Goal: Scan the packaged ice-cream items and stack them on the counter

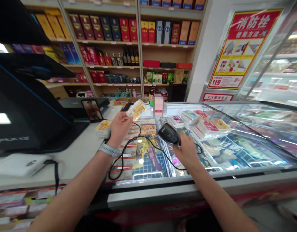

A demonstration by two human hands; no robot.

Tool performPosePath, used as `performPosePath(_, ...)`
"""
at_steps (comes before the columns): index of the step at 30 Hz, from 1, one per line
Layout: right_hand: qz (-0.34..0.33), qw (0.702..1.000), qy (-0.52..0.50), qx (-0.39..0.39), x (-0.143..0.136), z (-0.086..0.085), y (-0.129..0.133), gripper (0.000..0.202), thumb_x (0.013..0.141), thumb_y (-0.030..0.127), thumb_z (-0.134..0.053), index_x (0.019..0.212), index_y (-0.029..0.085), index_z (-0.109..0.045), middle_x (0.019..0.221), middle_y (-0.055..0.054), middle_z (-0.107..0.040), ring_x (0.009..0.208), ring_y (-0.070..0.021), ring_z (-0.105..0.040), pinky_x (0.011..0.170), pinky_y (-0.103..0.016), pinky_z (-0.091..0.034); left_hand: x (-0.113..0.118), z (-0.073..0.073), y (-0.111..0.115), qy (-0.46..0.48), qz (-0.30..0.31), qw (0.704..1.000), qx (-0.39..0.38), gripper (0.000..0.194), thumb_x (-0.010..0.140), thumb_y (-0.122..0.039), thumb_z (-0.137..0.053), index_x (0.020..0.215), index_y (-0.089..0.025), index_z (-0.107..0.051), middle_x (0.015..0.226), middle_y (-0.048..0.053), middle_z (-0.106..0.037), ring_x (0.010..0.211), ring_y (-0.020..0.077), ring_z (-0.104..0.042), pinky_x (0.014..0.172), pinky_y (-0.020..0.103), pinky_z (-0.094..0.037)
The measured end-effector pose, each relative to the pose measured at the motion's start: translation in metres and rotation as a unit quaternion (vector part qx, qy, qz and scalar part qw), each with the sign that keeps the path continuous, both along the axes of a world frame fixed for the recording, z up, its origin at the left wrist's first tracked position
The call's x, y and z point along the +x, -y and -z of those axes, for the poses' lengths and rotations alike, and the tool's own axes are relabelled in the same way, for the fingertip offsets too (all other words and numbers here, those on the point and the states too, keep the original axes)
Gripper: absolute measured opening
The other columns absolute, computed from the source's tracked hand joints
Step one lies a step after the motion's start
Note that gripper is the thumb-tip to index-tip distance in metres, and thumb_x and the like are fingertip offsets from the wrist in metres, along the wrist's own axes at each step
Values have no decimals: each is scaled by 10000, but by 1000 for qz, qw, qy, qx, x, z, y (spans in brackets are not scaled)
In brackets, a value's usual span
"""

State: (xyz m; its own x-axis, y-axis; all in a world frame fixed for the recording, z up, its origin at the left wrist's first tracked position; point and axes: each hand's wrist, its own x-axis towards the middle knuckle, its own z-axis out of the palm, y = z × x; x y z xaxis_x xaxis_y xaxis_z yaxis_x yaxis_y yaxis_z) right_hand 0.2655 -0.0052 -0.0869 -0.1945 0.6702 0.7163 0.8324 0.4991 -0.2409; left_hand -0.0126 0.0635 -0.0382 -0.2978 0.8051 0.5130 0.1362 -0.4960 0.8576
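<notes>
My left hand (119,126) pinches a flat clear-wrapped packet with a yellow label (136,110), holding it up above the glass top of a chest freezer (129,183). In my right hand (187,149) is a black handheld barcode scanner (169,134), its head pointing left, a short way from the packet. The scanner's black cable (125,146) loops across the glass between my arms. Beside my left wrist, a stack of similar yellow-labelled packets (103,126) sits on the counter. To the right of the scanner, several stacked packets with red, purple, blue and yellow labels (208,127) lie on the freezer top.
At left, a large dark checkout machine (24,106) and a white box-shaped device (21,164) stand on the white counter (73,149). A phone (92,110) leans upright behind them. Shelves of boxed bottles (109,29) line the back; another glass-topped freezer (266,125) extends right.
</notes>
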Motion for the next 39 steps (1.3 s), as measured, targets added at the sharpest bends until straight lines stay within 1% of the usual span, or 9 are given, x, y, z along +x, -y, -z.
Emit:
performPosePath(5,2,1000,8,9,1,2,-1,219,804,187,-519,1022,176,-530,915,-85,-639,859,-257,-579,821,-391,-407,-64,-7,19,-116,-168,976,69,238,737,-309,-662,916,-180,-573,844,14,-651,800,142,-643,716,243,-518)
performPosePath(9,3,1000,26,2,2,2,-1,208,803,189,-521,1010,169,-531,903,-85,-633,845,-256,-577,805,-383,-402,-114,-10,35,-285,-316,902,72,241,813,-328,-588,1005,-188,-630,919,37,-676,797,162,-626,751,285,-502)
performPosePath(11,-1,1000,29,3,2,3,-1,224,802,185,-520,1026,165,-530,909,-84,-636,857,-257,-580,805,-379,-401,-130,-8,39,-376,-343,858,64,239,830,-311,-558,1010,-185,-651,949,57,-680,837,188,-621,791,310,-491)
performPosePath(15,3,1000,24,14,2,5,-2,235,799,193,-529,1032,168,-529,916,-76,-643,856,-256,-583,810,-376,-402,-143,3,40,-499,-324,802,50,243,854,-260,-482,994,-175,-661,1005,90,-674,953,235,-600,867,345,-465)
performPosePath(22,-4,1000,20,13,1,4,-2,233,798,177,-515,1031,172,-523,935,-82,-646,872,-256,-588,831,-383,-405,-144,23,34,-573,-272,774,9,295,846,-237,-445,1037,-174,-661,1058,117,-667,979,258,-595,886,378,-460)
performPosePath(27,-6,1000,16,8,1,4,-1,202,799,173,-514,1000,179,-523,914,-76,-641,856,-252,-580,822,-380,-401,-139,23,39,-592,-255,765,-2,374,846,-207,-405,1138,-166,-634,1162,130,-651,1034,275,-594,897,405,-452)
performPosePath(33,4,1000,12,2,0,2,0,173,792,167,-519,964,176,-534,869,-67,-624,834,-245,-562,812,-376,-386,-90,6,60,-578,-277,765,68,473,863,-191,-422,1333,-201,-478,1383,134,-502,1282,285,-449,1024,458,-344)
performPosePath(36,1,1000,4,-8,-1,0,2,209,781,147,-522,988,170,-535,900,-67,-623,853,-242,-560,823,-374,-385,-60,1,56,-568,-228,784,108,494,874,-208,-434,1368,-206,-432,1414,129,-471,1342,271,-388,1076,455,-299)
performPosePath(39,6,1000,-7,-9,-2,-3,4,233,782,140,-518,1012,169,-540,915,-71,-629,857,-241,-558,813,-371,-390,-26,7,39,-559,-146,809,108,496,873,-237,-456,1368,-212,-431,1407,123,-481,1338,277,-394,1094,470,-289)
